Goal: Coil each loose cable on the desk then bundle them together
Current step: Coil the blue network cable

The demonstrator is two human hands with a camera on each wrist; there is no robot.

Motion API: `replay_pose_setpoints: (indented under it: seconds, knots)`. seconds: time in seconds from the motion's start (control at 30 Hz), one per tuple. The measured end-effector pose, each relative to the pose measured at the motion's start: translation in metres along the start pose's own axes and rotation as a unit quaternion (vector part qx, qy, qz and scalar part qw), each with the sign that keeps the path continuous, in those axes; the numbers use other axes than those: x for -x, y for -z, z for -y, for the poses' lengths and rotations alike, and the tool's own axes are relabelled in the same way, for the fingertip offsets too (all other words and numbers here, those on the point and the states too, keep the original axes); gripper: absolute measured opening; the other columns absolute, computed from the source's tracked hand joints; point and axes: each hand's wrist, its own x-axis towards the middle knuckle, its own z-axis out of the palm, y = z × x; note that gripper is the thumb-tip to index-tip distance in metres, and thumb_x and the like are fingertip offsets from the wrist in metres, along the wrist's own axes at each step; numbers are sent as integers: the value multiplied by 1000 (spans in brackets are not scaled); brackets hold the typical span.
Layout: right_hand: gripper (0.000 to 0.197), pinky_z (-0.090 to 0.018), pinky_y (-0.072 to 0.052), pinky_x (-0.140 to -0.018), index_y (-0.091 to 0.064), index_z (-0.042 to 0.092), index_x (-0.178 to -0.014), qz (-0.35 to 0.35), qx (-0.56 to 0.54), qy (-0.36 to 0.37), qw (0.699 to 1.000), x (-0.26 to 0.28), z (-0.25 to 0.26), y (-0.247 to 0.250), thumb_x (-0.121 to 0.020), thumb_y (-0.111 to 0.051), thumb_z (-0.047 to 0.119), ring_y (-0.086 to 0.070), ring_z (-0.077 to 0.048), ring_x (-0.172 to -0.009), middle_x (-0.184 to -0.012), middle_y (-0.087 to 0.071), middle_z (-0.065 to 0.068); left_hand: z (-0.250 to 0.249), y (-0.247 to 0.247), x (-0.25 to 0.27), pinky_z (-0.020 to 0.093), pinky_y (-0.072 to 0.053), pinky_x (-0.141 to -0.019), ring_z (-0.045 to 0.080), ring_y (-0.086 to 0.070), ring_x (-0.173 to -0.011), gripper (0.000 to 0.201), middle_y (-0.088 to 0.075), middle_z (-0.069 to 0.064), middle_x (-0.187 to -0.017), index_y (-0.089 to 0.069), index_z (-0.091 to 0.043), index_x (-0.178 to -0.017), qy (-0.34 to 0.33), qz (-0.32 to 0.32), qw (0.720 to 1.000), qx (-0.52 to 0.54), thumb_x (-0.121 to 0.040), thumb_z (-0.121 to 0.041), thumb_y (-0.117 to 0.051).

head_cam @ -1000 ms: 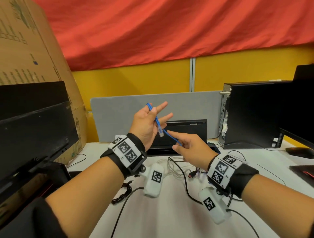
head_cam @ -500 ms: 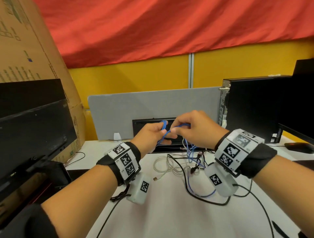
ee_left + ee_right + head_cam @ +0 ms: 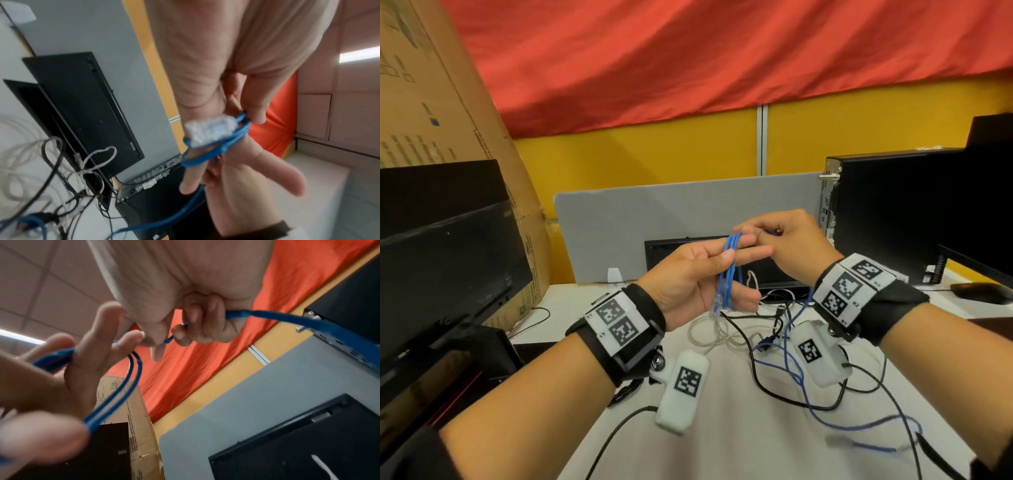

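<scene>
Right hand [image 3: 185,305] visibly pinches blue cable [image 3: 298,321] only from the wrist.

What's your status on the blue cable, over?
Left hand holds blue cable loops round its fingers; right hand pinches the feed. Coil unfinished, tail on desk. Tail crosses black cable, white cable.

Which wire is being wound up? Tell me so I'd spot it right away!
Look above the white desk, where two hands meet. The blue cable is looped around the left hand, and the right hand feeds it. It is the only wire lifted; the black and white ones lie on the desk.
</scene>
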Motion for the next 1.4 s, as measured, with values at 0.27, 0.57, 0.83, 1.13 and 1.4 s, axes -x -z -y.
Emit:
replay_pose_setpoints:
  seconds: [0.27, 0.57, 0.83, 1.13, 1.4]
  knots:
    - [31, -18, -42, -60, -68, 30, -84, 88, -56, -14, 994, 15, -19, -22, -100, -45, 16, -57, 3, -59, -63, -65, 16, -4, -14, -6, 66, -43, -94, 11, -62, -58, 39, -53, 12, -141, -46, 5, -135, -37, -15, 997, 66, -101, -13, -39]
    - [34, -18, -40, -58, -63, 34, -77, 210, 72, -89, 971, 35, -13, -38, -102, -42, 24, -50, 1, -54, -65, -61, 14, -8, -7, -10, 60, -49, -90, 17, -68, -63, 39, -53, 21, -139, -34, 18, -133, -86, -139, 984, 66, -102, -6, -37]
    - [17, -25, -52, -46, -65, 17, -90, 270, 133, -123, 946, 40, 7, -20, -96, -54, 28, -63, -12, -44, -60, -58, -3, 1, 0, -11, 52, -55, -87, 36, -69, -99, 11, -49, 7, -145, -45, -7, -107, -104, -191, 974, -58, -104, -7, -35]
    - [17, -21, -45, -43, -72, 13, -88, 287, 132, -120, 941, 40, 33, -2, -94, -59, 23, -49, -11, -39, -56, -49, -5, 2, 6, -13, 37, -52, -94, 35, -67, -104, 35, -50, 5, -144, -38, -19, -133, -68, -230, 945, -222, -104, -2, -31]
    - [12, -29, -40, -52, -75, 18, -82, 180, 185, -36, 966, 27, 36, 4, -89, -66, 23, -46, -10, -52, -62, -61, 2, 5, -1, -8, 53, -52, -91, 43, -68, -90, 25, -67, 18, -115, -48, -5, -125, 54, -156, 928, -335, -102, -4, -40]
